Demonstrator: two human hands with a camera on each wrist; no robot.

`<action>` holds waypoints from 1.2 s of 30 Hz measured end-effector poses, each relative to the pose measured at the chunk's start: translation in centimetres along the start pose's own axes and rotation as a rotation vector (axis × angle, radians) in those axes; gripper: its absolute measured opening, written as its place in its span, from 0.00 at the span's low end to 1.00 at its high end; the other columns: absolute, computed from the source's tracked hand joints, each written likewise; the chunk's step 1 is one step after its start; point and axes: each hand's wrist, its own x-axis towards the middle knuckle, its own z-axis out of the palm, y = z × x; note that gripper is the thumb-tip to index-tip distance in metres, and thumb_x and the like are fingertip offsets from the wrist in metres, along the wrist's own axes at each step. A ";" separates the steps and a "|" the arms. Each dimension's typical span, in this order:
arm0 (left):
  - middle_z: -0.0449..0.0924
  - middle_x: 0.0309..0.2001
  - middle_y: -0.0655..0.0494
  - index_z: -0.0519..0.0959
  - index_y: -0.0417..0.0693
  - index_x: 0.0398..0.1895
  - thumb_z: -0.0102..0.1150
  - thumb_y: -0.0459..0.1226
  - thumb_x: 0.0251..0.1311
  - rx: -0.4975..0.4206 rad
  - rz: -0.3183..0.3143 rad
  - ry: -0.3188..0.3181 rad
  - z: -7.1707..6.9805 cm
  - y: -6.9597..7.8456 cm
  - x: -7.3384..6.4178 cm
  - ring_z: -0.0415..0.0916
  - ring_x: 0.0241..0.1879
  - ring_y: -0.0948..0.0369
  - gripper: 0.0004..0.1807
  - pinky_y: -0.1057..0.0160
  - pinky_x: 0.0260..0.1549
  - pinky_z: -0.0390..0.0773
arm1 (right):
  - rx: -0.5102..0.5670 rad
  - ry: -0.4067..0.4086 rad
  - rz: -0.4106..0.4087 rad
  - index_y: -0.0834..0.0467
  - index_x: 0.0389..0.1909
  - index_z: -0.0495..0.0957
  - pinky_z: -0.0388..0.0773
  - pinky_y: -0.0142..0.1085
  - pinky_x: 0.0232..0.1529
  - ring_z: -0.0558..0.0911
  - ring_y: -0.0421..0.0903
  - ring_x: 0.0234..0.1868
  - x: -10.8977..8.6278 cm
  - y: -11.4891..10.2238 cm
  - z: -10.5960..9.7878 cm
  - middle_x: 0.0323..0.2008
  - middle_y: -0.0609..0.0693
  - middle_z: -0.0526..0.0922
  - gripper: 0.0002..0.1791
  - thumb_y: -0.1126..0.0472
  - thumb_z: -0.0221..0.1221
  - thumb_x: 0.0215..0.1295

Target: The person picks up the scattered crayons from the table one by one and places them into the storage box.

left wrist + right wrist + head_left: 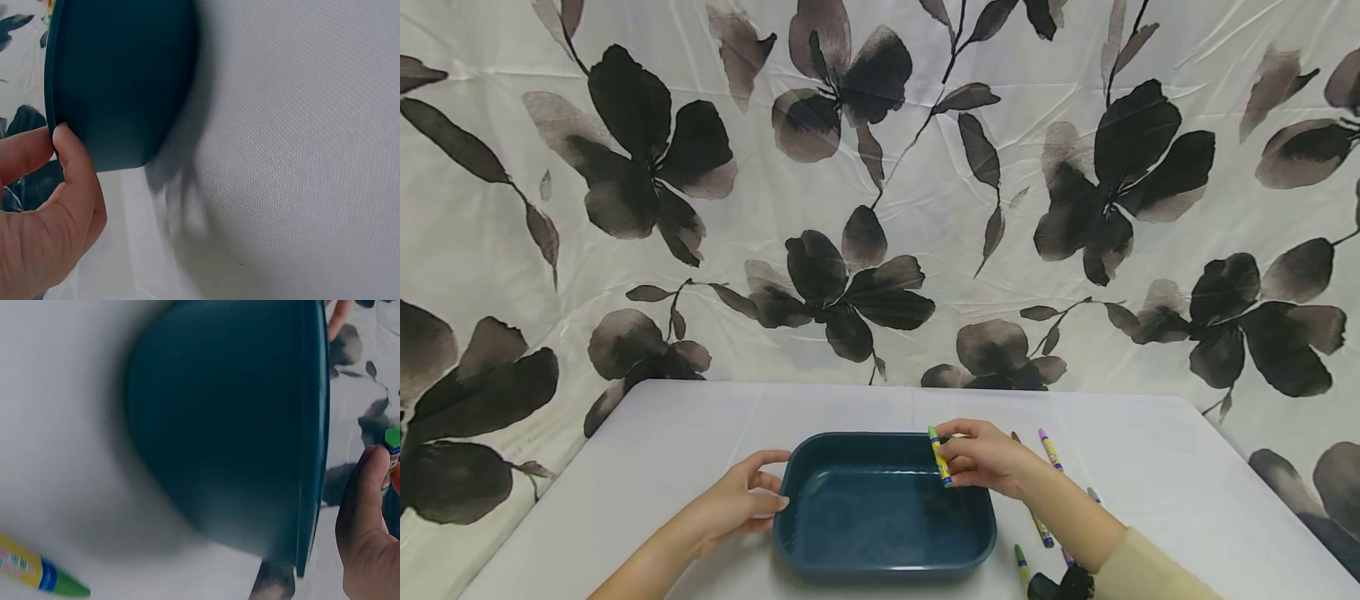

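Observation:
A deep teal rectangular dish [883, 521] with rounded corners sits on the white table. My left hand [741, 497] pinches its left rim, the thumb [74, 153] on the outer wall in the left wrist view. Over the back right corner of the dish, my right hand [988, 458] holds a green crayon [940, 458] with a yellow wrapper between thumb and fingers. That crayon stands nearly upright, tilted a little. In the right wrist view the dish's outer wall [231, 425] fills the middle, with the right hand [369, 531] past its rim.
Several crayons lie right of the dish, partly under my right forearm: a purple one [1049, 450], a grey-tipped one [1093, 496] and a green one [1022, 565] near the front. A black object [1062, 585] shows at my right sleeve. Floral cloth [865, 208] hangs behind the table.

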 end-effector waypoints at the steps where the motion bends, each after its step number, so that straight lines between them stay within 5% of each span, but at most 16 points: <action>1: 0.66 0.39 0.46 0.55 0.38 0.67 0.59 0.27 0.54 -0.002 -0.003 0.000 0.0 0.0 -0.1 0.71 0.31 0.58 0.37 0.63 0.30 0.75 | 0.004 -0.007 0.001 0.67 0.56 0.66 0.77 0.28 0.29 0.75 0.40 0.26 0.2 0.1 0.3 0.31 0.52 0.75 0.24 0.66 0.56 0.59; 13: 0.69 0.35 0.49 0.54 0.39 0.67 0.59 0.27 0.54 -0.031 -0.027 -0.011 -0.2 0.3 0.0 0.72 0.29 0.60 0.37 0.66 0.28 0.76 | 0.014 0.005 0.028 0.66 0.55 0.67 0.77 0.31 0.28 0.75 0.41 0.27 1.4 0.2 2.7 0.31 0.52 0.75 0.23 0.66 0.56 0.59; 36: 0.69 0.33 0.51 0.54 0.40 0.66 0.59 0.27 0.54 -0.069 -0.042 -0.022 -0.2 0.1 0.1 0.71 0.28 0.61 0.37 0.67 0.27 0.75 | -0.009 0.045 0.157 0.64 0.46 0.72 0.76 0.31 0.22 0.73 0.42 0.22 3.4 3.8 7.4 0.26 0.51 0.72 0.15 0.68 0.56 0.57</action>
